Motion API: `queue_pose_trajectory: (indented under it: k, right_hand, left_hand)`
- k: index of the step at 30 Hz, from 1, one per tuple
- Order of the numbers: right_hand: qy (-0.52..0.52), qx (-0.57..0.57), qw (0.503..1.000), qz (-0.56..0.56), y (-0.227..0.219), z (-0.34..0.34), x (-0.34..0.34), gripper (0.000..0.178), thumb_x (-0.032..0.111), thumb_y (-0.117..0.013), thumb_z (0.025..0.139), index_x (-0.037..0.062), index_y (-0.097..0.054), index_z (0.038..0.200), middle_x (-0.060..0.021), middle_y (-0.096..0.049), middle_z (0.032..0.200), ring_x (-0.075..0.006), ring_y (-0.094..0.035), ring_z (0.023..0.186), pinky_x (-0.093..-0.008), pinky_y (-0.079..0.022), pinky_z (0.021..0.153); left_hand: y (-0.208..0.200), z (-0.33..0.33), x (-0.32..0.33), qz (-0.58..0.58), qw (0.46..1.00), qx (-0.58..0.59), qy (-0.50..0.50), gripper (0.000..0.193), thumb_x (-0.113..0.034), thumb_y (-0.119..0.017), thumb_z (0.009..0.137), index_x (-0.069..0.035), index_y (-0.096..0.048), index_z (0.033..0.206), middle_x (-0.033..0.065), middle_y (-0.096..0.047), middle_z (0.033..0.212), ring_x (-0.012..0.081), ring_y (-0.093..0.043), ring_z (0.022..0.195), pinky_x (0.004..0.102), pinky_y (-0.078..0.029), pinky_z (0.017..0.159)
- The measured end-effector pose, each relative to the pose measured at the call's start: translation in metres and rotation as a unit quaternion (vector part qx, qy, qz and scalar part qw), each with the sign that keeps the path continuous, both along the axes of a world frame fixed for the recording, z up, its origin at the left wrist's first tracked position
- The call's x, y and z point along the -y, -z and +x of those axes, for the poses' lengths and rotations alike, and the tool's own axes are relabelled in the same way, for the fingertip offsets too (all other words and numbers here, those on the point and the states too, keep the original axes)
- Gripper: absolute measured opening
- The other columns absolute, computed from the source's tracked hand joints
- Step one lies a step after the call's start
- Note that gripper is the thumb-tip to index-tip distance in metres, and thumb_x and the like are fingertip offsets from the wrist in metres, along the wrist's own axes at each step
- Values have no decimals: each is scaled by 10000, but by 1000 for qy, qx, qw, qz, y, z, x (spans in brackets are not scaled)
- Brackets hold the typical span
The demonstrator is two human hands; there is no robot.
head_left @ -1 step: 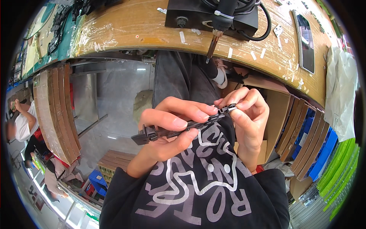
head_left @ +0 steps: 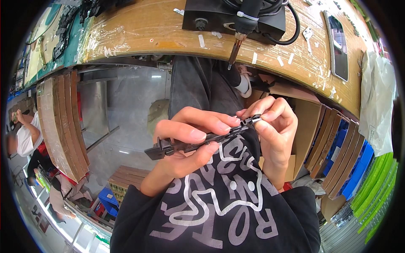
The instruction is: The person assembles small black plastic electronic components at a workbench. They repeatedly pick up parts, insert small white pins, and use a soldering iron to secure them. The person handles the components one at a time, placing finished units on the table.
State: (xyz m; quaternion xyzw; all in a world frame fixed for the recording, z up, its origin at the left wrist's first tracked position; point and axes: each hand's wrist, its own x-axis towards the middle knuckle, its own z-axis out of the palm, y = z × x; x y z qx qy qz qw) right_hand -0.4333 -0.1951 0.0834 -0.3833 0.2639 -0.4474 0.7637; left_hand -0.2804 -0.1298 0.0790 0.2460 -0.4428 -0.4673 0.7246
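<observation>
A long, narrow black plastic part (head_left: 184, 146) is held up in front of my chest, tilted with its right end higher. My left hand (head_left: 190, 139) is closed round its left and middle stretch, fingers over the top and thumb beneath. At the right end, my right hand (head_left: 274, 126) pinches the tip between thumb and fingers. The part's left end, with a blocky bracket shape, sticks out past my left hand. My fingers hide much of its middle.
The wooden bench (head_left: 139, 36) carries a black box (head_left: 206, 21) with cables, a pen-like tool with a metal tip (head_left: 237, 48) jutting over the edge, and a phone (head_left: 338, 50). Cardboard stacks (head_left: 63, 122) stand left. Boxes, blue bins and green strips (head_left: 373, 189) are right. Other people sit far left.
</observation>
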Motion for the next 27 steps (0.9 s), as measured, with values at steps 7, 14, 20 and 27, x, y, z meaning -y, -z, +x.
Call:
queue_pose_trajectory:
  k: [7,14,20,27]
  right_hand:
    - [29,41,999,-19,2,-1,0,213,-98,-576,696,-5,-466,853,-156,-537,816,-240,-568,774,-379,-481,753]
    - [-22,56,992,-114,18,-3,-1,207,-58,-590,708,-4,-462,861,-168,-566,765,-310,-575,804,-420,-467,761]
    - [-59,16,991,-121,32,-2,8,225,-44,-606,698,19,-474,868,-119,-586,786,-264,-551,909,-465,-258,962]
    - [-125,-98,972,173,26,1,4,198,44,-550,789,-34,-452,942,-98,-551,760,-160,-561,538,-248,-475,459]
  left_hand:
    - [3,-6,2,180,983,-20,37,589,101,-541,695,-52,-300,1210,161,-416,1127,222,-479,979,328,-390,868]
    - [6,-8,-2,451,817,-201,299,327,-246,-504,802,39,-483,960,81,-556,766,126,-551,624,224,-454,582]
    - [15,0,5,389,848,-200,298,212,-166,-479,824,-2,-509,955,6,-554,796,18,-504,679,145,-393,583]
    - [25,-4,23,365,928,65,-43,79,-49,-485,820,-12,-490,889,-8,-526,731,17,-458,624,161,-366,538]
